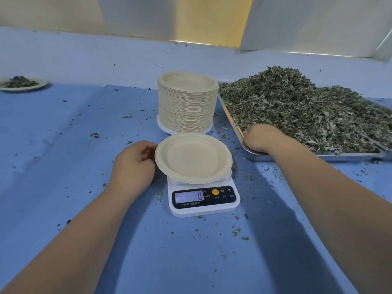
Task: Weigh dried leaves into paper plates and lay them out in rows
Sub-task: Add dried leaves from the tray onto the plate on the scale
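Head view: one filled plate is laid upper left; an empty plate is pinched by left hand; right hand fingers are hidden in leaves.

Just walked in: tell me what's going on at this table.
A person is mid-weighing. The left hand holds the rim of an empty paper plate on the scale, which reads 0. The right hand reaches into the dried leaves on the metal tray. One filled plate sits far left; a plate stack waits behind the scale.
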